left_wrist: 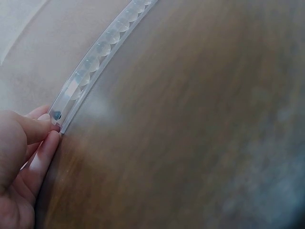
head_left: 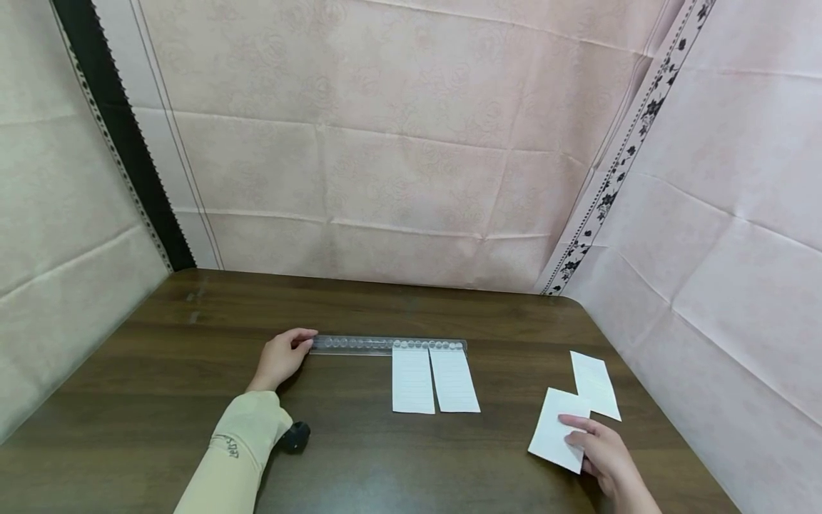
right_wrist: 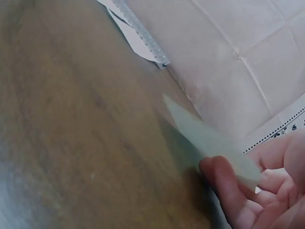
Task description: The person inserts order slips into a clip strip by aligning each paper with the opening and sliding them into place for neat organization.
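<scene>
My left hand (head_left: 280, 363) pinches the left end of a clear plastic ticket rail (head_left: 352, 345) with a row of round balls inside, seen close up in the left wrist view. Two white lined paper slips (head_left: 413, 382) hang side by side from its right half, their top edges under the balls. Off to the right, my right hand (head_left: 604, 451) holds another white paper slip (head_left: 554, 428) between thumb and fingers. That slip (right_wrist: 209, 143) tilts above the table in the right wrist view. Just behind it lies one more white slip (head_left: 596, 384), partly overlapped in the head view.
The dark wooden table (head_left: 385, 464) has rounded back corners. Pale patterned cloth (head_left: 398, 143) hangs behind it and on both sides. A black rounded device (head_left: 295, 437) sits at the left sleeve's cuff.
</scene>
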Demonstrator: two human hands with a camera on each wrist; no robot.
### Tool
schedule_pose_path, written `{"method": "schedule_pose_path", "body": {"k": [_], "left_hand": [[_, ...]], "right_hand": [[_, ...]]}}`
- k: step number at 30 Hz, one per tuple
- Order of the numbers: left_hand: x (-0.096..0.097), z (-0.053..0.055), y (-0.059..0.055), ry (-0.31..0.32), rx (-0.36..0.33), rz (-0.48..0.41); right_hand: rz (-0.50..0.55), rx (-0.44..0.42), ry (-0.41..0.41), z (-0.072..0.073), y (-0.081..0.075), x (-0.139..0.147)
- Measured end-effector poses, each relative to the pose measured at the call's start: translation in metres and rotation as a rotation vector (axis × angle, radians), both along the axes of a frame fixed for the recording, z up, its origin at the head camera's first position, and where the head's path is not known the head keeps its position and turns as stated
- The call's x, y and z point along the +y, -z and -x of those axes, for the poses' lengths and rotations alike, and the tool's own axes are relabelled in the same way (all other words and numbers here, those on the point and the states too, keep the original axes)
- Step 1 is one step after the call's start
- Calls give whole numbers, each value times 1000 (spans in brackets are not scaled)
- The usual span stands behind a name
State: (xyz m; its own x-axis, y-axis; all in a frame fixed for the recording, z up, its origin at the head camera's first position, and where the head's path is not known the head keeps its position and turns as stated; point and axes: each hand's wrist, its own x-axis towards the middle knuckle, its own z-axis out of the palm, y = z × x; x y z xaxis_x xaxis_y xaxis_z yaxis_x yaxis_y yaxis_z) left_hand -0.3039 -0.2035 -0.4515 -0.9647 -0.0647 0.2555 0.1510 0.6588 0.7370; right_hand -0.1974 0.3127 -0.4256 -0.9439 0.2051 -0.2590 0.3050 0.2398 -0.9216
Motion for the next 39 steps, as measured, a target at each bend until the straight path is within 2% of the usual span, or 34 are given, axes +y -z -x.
{"method": "schedule_pose_path", "body": {"k": [6, 19, 39], "left_hand": [[0, 1, 1, 2, -5, 1], [0, 1, 1, -3, -11, -4], [1, 0, 1, -2, -10, -4]], "right_hand": [[-37, 13, -15, 0, -5, -3], [-20, 56, 27, 5, -5, -16], [99, 96, 40, 16, -5, -37]]}}
